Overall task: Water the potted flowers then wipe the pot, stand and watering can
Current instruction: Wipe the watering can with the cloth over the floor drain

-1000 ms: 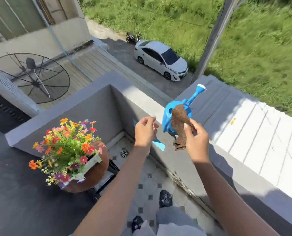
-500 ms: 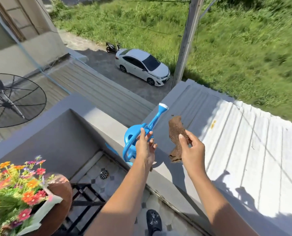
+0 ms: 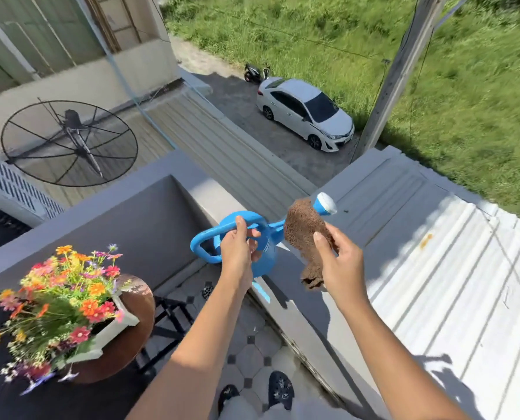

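Observation:
A blue watering can [image 3: 265,250] with a white-tipped spout is lifted just above the grey balcony ledge [image 3: 210,195]. My left hand [image 3: 237,250] is closed around its looped handle. My right hand [image 3: 340,262] grips a brown cloth [image 3: 304,231], which covers the spout near its base. The colourful flowers [image 3: 61,295] stand in a white pot [image 3: 110,331] on a round brown stand [image 3: 137,301] at the lower left.
The stand's black metal legs [image 3: 167,322] rest on a tiled balcony floor [image 3: 246,353] with a drain. My feet [image 3: 280,389] show at the bottom. A corrugated roof [image 3: 434,268] lies beyond the ledge on the right. Far below are a white car and a satellite dish.
My left hand has closed on the can's handle and lifted the can off the ledge. The cloth has come against the spout. My view has swung back left, showing the flowers fully.

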Motion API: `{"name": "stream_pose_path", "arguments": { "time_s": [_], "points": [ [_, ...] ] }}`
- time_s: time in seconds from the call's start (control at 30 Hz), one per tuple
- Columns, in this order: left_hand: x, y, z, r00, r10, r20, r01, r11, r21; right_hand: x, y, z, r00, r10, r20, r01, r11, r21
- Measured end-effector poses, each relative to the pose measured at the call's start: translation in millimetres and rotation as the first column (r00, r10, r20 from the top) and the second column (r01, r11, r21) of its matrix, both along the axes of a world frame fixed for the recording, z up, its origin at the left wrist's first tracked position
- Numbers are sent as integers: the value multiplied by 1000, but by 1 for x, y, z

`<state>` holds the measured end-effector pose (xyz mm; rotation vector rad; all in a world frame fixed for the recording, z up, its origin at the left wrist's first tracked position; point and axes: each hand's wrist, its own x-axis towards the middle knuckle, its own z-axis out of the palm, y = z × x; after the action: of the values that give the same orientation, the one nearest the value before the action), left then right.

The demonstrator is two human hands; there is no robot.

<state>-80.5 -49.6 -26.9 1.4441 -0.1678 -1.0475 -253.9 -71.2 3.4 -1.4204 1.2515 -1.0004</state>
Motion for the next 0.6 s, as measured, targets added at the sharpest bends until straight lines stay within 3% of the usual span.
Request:
{"name": "stream_pose_path", "arguments": {
  "time_s": [0.17, 0.33, 0.43, 0.6],
  "points": [
    [59, 33, 9, 979, -85, 186, 77, 996, 55, 44, 11, -2, 992, 119, 45, -120, 993, 4],
    [109, 68, -19, 933, -192, 305, 153, 977, 148, 99, 27, -29, 972, 232, -34, -232, 973, 17],
    [131, 78, -53, 893, -264, 366, 181, 953, 244, 125, 31, -55, 957, 262, -122, -256, 965, 61],
    [155, 91, -153, 884, -314, 346, 193, 919, 343, 158, 39, -131, 907, 338, -250, -299, 937, 181]
  ]
}}
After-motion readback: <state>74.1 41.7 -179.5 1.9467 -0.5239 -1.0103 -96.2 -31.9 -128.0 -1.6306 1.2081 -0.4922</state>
